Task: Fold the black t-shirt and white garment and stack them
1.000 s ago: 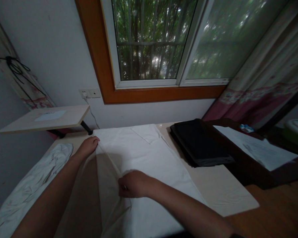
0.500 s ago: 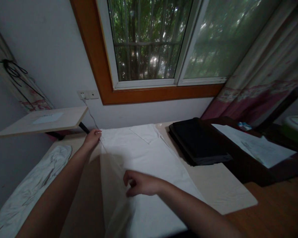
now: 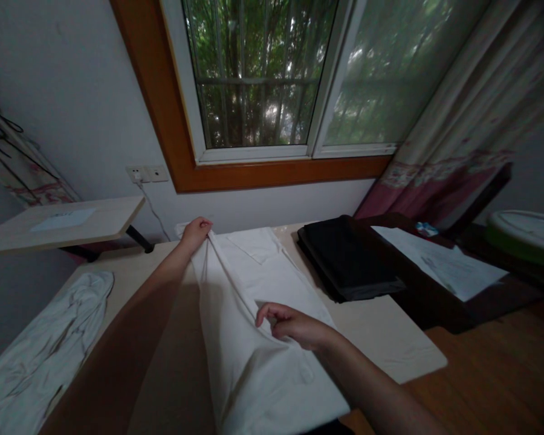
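Across the middle of the pale, round-cornered wooden table (image 3: 390,338), a broad white fabric piece (image 3: 281,383) is lying, its left side rising into a long fold. The right hand (image 3: 288,325) is standing nearest, its fingers curling at the raised fold; whether they are pinching the fabric, I cannot tell. Farther up this fold, the left hand (image 3: 196,233) is grasping the fabric near its far left end, thumb against fingers. At left, a crumpled white cloth (image 3: 49,344) is resting on the table. At right, a folded black cloth stack (image 3: 347,257) is lying just beside the white fabric piece. Beyond it, a dark brown wooden surface (image 3: 435,308) is carrying a white printed sheet (image 3: 439,263). At far left, a pale wooden shelf on black legs (image 3: 104,220) is bearing a white paper slip (image 3: 63,220). On the wall, a white double socket (image 3: 147,174) is holding a plug. Farthest off, an orange-brown wood-framed window (image 3: 272,175) is showing green foliage.
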`<state>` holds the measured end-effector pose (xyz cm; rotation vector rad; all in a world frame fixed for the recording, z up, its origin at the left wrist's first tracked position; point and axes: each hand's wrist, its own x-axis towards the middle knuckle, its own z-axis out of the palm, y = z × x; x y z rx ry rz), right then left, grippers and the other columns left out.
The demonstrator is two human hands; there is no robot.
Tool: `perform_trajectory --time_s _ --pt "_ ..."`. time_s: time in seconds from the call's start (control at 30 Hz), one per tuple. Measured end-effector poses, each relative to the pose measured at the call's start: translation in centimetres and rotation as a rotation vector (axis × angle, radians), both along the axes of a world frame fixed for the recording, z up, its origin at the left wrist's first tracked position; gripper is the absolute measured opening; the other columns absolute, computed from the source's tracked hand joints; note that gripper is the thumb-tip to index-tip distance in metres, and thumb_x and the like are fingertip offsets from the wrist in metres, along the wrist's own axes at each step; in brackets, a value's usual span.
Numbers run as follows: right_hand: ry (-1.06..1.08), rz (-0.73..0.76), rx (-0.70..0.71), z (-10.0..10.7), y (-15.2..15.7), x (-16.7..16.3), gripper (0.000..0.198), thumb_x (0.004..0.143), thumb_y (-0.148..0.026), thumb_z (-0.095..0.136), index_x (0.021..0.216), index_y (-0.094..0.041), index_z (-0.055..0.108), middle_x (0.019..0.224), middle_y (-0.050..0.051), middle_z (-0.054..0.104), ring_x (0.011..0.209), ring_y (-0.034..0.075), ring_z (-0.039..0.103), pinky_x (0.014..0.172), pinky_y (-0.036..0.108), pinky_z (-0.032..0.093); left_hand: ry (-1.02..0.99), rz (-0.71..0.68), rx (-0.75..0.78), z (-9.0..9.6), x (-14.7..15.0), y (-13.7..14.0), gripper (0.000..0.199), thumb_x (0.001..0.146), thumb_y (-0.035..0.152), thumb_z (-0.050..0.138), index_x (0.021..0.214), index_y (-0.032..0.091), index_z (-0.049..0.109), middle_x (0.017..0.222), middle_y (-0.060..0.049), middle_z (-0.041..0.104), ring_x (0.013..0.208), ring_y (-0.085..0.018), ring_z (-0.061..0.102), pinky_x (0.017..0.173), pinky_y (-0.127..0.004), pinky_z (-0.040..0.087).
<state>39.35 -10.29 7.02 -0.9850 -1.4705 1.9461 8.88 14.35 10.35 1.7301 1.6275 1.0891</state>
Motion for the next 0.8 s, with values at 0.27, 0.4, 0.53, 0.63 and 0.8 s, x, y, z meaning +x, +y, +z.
perform_trajectory --time_s 0.27,0.4,0.53,0.63,0.8 --pt "-0.079 0.090 0.041 -0.7 -1.2 4.1 0.049 0.067 -0.020 0.060 0.116 -0.022 0.060 0.083 -0.005 0.039 0.068 0.010 0.033 0.063 0.022 0.025 0.006 -0.225 0.033 -0.5 10.2 1.2 0.029 0.089 0.030 0.059 0.108 0.016 0.075 0.102 -0.013 0.077 0.092 -0.021 0.069 0.082 -0.033 0.053" --pt "-0.125 0.091 0.032 0.0 -1.7 6.8 0.051 0.071 -0.021 0.063 0.122 -0.025 0.058 0.084 -0.005 0.039 0.066 0.010 0.034 0.062 0.021 0.025 0.063 -0.325 0.043 -1.9 11.9 -1.1 0.030 0.087 0.025 0.061 0.111 0.018 0.076 0.109 -0.012 0.076 0.101 -0.022 0.068 0.090 -0.034 0.053" --pt "-0.301 0.083 0.103 0.9 -1.5 8.3 0.045 0.081 -0.031 0.066 0.125 -0.027 0.056 0.084 -0.005 0.047 0.064 0.011 0.040 0.060 0.022 0.033 0.168 -0.246 0.084 -3.0 9.4 -3.3 0.031 0.086 0.016 0.055 0.109 0.019 0.076 0.121 -0.013 0.070 0.117 -0.025 0.063 0.110 -0.039 0.044" --pt "-0.503 -0.108 0.458 0.5 -0.4 8.0 0.029 0.086 -0.031 0.065 0.114 -0.023 0.060 0.099 0.002 0.056 0.084 0.016 0.054 0.077 0.027 0.045 0.251 -0.112 0.076 -3.9 6.4 -4.6 0.033 0.085 0.016 0.057 0.114 0.019 0.071 0.127 -0.015 0.065 0.131 -0.031 0.054 0.120 -0.048 0.031" --pt "-0.838 -0.356 0.764 -1.4 2.4 6.3 0.034 0.091 -0.021 0.058 0.125 -0.020 0.061 0.115 0.010 0.060 0.098 0.021 0.061 0.093 0.034 0.047 0.315 0.020 -0.071 -5.9 2.7 -7.0 0.054 0.085 0.029 0.064 0.136 0.014 0.055 0.124 -0.021 0.064 0.123 -0.035 0.060 0.107 -0.047 0.043"
